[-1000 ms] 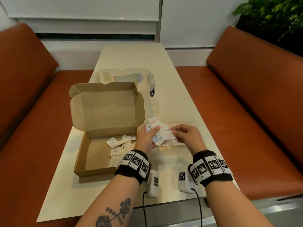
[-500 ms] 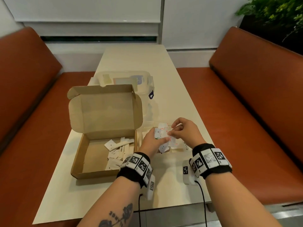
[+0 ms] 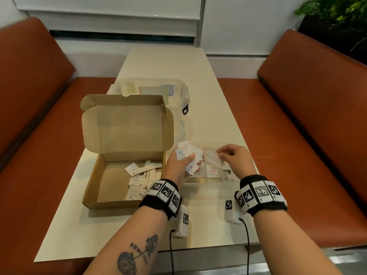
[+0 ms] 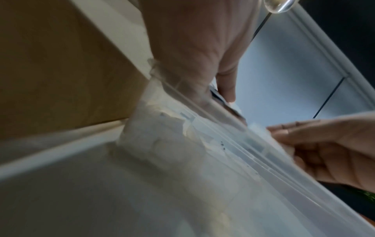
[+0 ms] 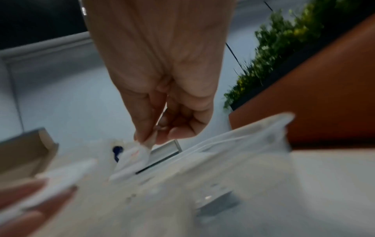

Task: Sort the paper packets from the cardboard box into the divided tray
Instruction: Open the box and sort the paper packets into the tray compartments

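An open cardboard box (image 3: 111, 187) sits at the left of the table, with several white paper packets (image 3: 143, 175) loose in its right half. Just right of the box, my left hand (image 3: 186, 161) grips a fanned bunch of white packets (image 3: 188, 152), thumb on top. My right hand (image 3: 220, 154) hovers over the clear divided tray (image 3: 196, 180). In the right wrist view its thumb and forefinger pinch one white packet with red print (image 5: 138, 155). The tray holds a few packets, among them one marked Stevia (image 3: 225, 172).
A clear lidded plastic container (image 3: 178, 92) stands behind the box's raised lid (image 3: 127, 126). Orange benches (image 3: 297, 135) flank the narrow cream table (image 3: 208, 86). A plant (image 3: 337, 10) is at the far right. Cables hang from my wrist cameras over the near table edge.
My right hand has drawn one packet out of the left hand's bunch and moved right with it, over the tray. The left hand has stayed beside the box.
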Demonstrator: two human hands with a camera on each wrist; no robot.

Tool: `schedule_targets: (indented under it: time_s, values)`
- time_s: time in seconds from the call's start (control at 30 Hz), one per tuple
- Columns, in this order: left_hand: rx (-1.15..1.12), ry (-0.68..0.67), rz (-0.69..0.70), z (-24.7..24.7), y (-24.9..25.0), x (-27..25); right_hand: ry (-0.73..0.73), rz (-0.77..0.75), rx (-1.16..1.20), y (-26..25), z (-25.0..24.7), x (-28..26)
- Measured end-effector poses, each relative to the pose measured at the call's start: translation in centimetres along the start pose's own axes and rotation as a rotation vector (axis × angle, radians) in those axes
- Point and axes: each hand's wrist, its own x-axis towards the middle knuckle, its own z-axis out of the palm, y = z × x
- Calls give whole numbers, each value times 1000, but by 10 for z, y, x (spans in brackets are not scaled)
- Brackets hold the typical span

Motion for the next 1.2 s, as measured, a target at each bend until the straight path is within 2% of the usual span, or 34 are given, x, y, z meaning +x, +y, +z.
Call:
schedule_targets:
  time_s: [0.17, 0.4, 0.63, 0.73, 0.9, 1.2]
  values:
    - [7, -34, 8, -4, -1, 3, -126, -4, -270, 15, 0, -2]
    - [4, -8, 11, -3, -2, 4, -170, -93, -424, 26, 19, -5]
    - [36, 14, 3, -4, -5, 7, -152, -99, -405, 26, 21, -3]
    - [51, 20, 0, -4, -6, 8, -189, -82, -395, 25, 21, -3]
    - [64, 40, -5, -4, -7, 8, -266, -103, -544, 21, 24, 2]
    - [61, 29, -8, -4, -6, 8, -218, -76, -582, 22, 30, 5]
